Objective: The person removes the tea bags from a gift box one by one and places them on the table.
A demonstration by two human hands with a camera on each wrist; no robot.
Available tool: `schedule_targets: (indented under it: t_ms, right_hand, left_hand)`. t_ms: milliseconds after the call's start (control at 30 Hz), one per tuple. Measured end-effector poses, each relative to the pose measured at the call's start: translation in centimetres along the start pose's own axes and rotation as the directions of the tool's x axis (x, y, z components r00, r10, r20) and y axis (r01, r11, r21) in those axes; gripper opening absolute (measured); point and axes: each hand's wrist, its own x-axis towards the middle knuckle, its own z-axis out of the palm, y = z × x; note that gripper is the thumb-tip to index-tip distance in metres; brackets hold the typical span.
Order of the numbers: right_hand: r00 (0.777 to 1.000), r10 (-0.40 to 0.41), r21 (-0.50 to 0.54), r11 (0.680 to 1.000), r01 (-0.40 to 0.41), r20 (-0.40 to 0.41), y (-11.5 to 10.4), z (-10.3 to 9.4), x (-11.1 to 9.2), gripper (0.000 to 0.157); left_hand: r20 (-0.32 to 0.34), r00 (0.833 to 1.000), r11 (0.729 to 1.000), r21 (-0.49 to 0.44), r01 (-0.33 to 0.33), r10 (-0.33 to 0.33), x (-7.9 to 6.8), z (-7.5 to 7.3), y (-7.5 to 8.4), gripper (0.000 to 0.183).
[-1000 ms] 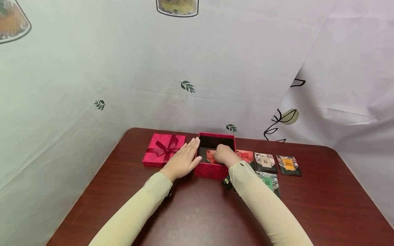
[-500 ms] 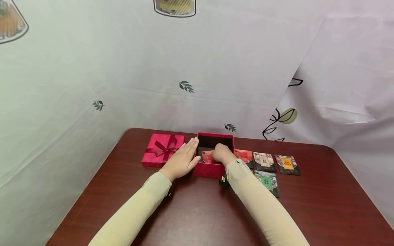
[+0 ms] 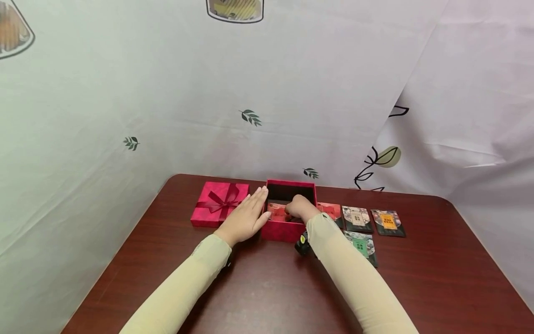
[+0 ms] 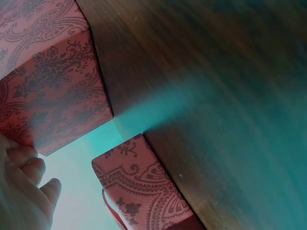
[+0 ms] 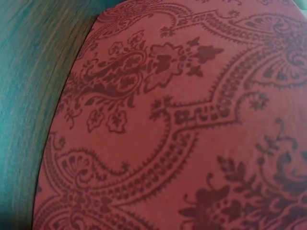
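Note:
A red patterned gift box (image 3: 283,231) with a dark inside stands near the table's back edge. My left hand (image 3: 243,217) has its fingers straight and touches the box's left wall, also seen in the left wrist view. Inside the box, my right hand (image 3: 301,207) pinches the right end of a red sachet (image 3: 276,211); the fingertips are partly hidden. Only the box's outer wall (image 5: 144,124) fills the right wrist view, with no hand visible there. Left of the box lies its lid (image 3: 212,204), tied with a dark red ribbon bow.
To the right of the box lie several flat sachets: a red one (image 3: 331,211), a white-labelled one (image 3: 357,218), an orange-labelled one (image 3: 389,222) and a green-labelled one (image 3: 361,246). A white printed cloth (image 3: 187,93) hangs behind the brown table (image 3: 267,287).
The red sachet inside the box has shifted left and lies flatter, after tilting half a second ago. My left hand has stayed at the box wall.

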Motion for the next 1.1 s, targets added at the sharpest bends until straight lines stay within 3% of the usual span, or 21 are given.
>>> schedule_targets:
  t_ms: [300, 667, 1100]
  right_hand:
    - [0.999, 0.052, 0.007, 0.999, -0.052, -0.004, -0.2, -0.1, -0.3, 0.019]
    - [0.993, 0.113, 0.162, 0.98, -0.119, 0.044, -0.1, 0.0, -0.3, 0.031]
    - [0.993, 0.107, 0.233, 0.965, -0.118, 0.056, -0.4, -0.1, -0.7, 0.048]
  left_hand:
    - [-0.003, 1.0, 1.0, -0.003, -0.001, 0.001, 0.0, 0.0, 0.1, 0.069]
    - [0.002, 1.0, 1.0, -0.008, -0.001, 0.001, 0.1, 0.0, 0.1, 0.07]
    - [-0.009, 1.0, 1.0, -0.021, 0.001, -0.001, 0.0, -0.2, 0.3, 0.069]
